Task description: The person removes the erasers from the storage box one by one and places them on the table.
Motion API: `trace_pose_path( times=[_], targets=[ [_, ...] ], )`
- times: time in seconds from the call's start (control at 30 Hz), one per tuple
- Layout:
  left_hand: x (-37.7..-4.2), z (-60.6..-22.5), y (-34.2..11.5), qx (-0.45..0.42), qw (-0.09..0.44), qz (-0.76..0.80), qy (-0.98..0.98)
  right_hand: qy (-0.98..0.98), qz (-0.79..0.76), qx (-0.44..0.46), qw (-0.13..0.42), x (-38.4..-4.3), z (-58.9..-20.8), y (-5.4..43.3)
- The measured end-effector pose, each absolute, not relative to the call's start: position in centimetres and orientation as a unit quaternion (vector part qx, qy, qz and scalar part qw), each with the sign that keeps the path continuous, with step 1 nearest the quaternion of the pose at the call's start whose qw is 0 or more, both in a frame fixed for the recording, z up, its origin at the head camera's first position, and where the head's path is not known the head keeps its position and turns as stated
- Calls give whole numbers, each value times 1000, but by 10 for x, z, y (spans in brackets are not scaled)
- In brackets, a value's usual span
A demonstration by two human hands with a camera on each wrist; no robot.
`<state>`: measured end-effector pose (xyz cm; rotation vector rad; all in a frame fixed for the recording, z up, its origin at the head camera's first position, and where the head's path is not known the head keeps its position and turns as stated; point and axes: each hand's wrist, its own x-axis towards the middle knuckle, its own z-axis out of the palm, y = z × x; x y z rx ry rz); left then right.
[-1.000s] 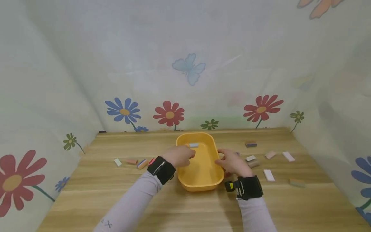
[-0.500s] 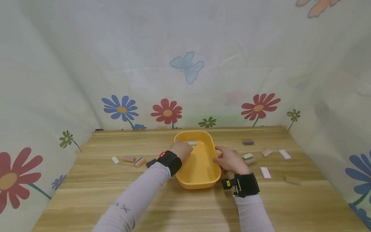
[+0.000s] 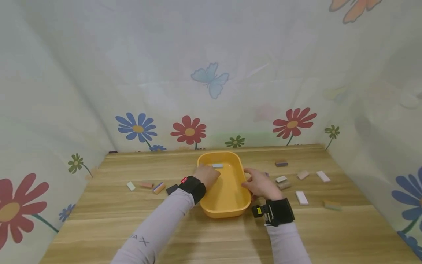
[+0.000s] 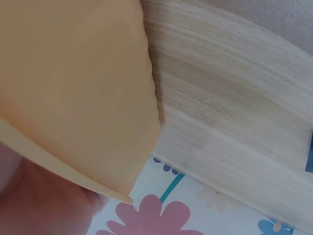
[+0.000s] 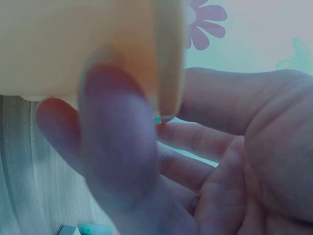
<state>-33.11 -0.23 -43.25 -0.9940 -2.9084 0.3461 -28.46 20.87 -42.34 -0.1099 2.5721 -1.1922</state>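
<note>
A yellow plastic tray stands on the wooden table in the head view, with a small pale-blue block lying near its far end. My left hand reaches over the left rim, fingers bent over the inside. From the left wrist, the tray's wall hides much of that hand; whether it holds anything is hidden. At the opposite side, my right hand pinches the right rim. The right wrist view shows its thumb against the outer wall and another finger across the rim.
Left of the tray lie a pale block, a reddish block and an orange-and-blue block. Several more are scattered on the right, including a white block and a dark block. A flower-printed curtain borders the table.
My left hand has moved slightly right and deeper over the tray's left side, then stays there. The right hand keeps its hold on the rim. The head view shifts slightly.
</note>
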Motion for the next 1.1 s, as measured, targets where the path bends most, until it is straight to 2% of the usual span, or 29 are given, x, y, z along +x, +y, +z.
trace_pose_path(
  times=[0.3, 0.63, 0.9, 1.1],
  targets=[
    [-334, -446, -6, -341, 55, 99, -933, 891, -423, -42, 158, -285, -426, 207],
    [-336, -405, -19, -338, -28, -59, -939, 899, -410, -40, 148, -285, -427, 208],
    [-344, -379, -81, -290, 29, -142, -946, 898, -413, -53, 144, -284, -425, 209],
    [-354, -397, -140, -253, 19, -151, -955, 895, -415, -62, 147, -283, -425, 210]
  ],
)
